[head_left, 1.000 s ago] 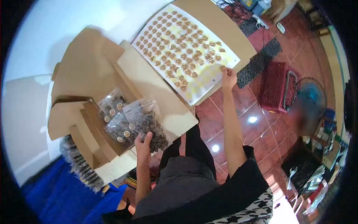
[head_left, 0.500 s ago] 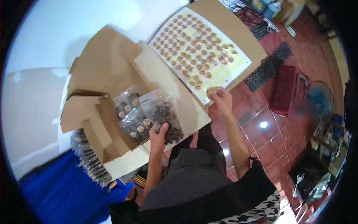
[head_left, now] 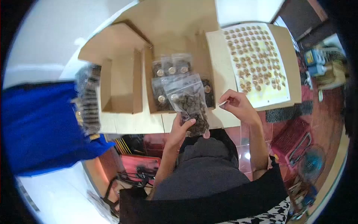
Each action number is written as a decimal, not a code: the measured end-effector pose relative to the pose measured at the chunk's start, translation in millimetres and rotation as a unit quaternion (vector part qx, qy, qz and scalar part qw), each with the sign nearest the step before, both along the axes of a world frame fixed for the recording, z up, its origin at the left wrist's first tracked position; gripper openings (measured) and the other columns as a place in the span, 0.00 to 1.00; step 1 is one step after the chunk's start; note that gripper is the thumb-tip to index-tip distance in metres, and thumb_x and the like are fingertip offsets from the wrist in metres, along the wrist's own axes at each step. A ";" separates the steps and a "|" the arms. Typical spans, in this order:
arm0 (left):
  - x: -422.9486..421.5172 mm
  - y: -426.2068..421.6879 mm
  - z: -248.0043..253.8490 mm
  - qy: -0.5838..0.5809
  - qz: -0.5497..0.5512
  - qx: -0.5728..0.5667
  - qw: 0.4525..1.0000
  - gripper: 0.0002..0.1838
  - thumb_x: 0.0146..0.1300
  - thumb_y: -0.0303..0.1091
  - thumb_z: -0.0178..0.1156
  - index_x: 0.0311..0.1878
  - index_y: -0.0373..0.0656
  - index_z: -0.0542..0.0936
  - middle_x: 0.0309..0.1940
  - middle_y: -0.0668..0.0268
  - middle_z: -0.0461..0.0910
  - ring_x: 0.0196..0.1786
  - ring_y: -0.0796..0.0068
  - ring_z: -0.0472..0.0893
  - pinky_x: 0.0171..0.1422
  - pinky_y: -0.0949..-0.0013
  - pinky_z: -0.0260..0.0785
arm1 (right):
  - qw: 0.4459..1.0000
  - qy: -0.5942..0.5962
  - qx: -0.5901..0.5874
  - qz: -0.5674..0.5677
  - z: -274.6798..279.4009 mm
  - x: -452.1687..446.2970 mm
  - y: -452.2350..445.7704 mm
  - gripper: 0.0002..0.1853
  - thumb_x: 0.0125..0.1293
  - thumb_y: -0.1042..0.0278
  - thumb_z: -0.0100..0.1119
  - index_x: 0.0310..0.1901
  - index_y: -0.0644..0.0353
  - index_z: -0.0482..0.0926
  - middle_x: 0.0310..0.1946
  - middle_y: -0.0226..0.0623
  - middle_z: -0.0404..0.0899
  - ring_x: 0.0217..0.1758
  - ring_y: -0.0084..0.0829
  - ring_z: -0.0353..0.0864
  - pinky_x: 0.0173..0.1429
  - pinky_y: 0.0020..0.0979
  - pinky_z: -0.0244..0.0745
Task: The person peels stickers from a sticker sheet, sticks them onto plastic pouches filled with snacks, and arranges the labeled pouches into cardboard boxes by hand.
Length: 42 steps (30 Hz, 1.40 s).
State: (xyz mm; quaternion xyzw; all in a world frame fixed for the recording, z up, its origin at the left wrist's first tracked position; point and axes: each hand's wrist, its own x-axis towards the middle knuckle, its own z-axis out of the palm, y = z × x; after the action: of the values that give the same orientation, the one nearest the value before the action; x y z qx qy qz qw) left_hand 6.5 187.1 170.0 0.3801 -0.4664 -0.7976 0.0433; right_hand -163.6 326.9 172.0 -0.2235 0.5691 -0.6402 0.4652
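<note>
1. The left hand [head_left: 181,130] is closed around the lower left of a clear bag [head_left: 193,106], thumb across the front.
2. The bag is tilted. Dark pieces fill its lower and middle portions; the top portion is clear, with a seal line running across it. It is located in front of the box [head_left: 181,31], its upper end overlapping the bags behind.
3. The right hand [head_left: 238,107] is narrowed to a pinch on one small sticker [head_left: 223,103]. The sticker is just right of the bag, apart from it.
4. The box is cardboard and stands on the bench [head_left: 140,124]. It contains clear bags of dark contents, each visible one bearing a round sticker: three along the back, one at front left and one at right. The held bag hides part of this group.
5. A smaller carton [head_left: 121,84] stands left of the box.
6. Further packed bags [head_left: 90,112] form a row along the left side of the carton.
7. The sheet [head_left: 263,100], at right, carries rows of round brown stickers. It lies on a cardboard flap [head_left: 294,74].
</note>
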 end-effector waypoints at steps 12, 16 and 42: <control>62.1 -47.2 -1.0 0.099 0.174 0.047 0.979 0.30 0.49 0.26 0.56 0.56 0.34 0.55 0.48 0.57 0.65 0.50 0.69 0.67 0.53 0.70 0.61 | 0.993 0.001 -0.001 0.114 39.7 86.7 -98.4 0.08 0.56 0.75 0.51 0.37 0.66 0.74 0.31 0.30 0.74 0.35 0.17 0.71 0.40 0.18 0.66; 64.2 -60.5 9.2 0.104 0.156 0.024 0.982 0.30 0.50 0.26 0.53 0.56 0.35 0.55 0.50 0.57 0.63 0.51 0.69 0.66 0.54 0.70 0.60 | 0.998 -0.021 0.000 0.058 44.2 101.0 -112.1 0.08 0.54 0.75 0.54 0.36 0.66 0.73 0.30 0.31 0.74 0.33 0.17 0.71 0.38 0.18 0.66; 32.9 -108.2 8.1 0.065 -0.024 -0.193 0.979 0.29 0.50 0.44 0.58 0.49 0.31 0.64 0.42 0.55 0.69 0.45 0.70 0.70 0.50 0.71 0.61 | 0.998 0.062 0.011 -0.020 34.2 76.3 -148.4 0.13 0.48 0.75 0.60 0.31 0.61 0.63 0.22 0.30 0.71 0.27 0.16 0.70 0.29 0.17 0.65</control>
State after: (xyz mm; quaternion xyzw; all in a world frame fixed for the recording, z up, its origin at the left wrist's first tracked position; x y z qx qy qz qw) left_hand 39.4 78.9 178.1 0.3006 -0.6170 -0.7162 0.1265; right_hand -87.4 178.6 206.1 -0.2461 0.6082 -0.6280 0.4185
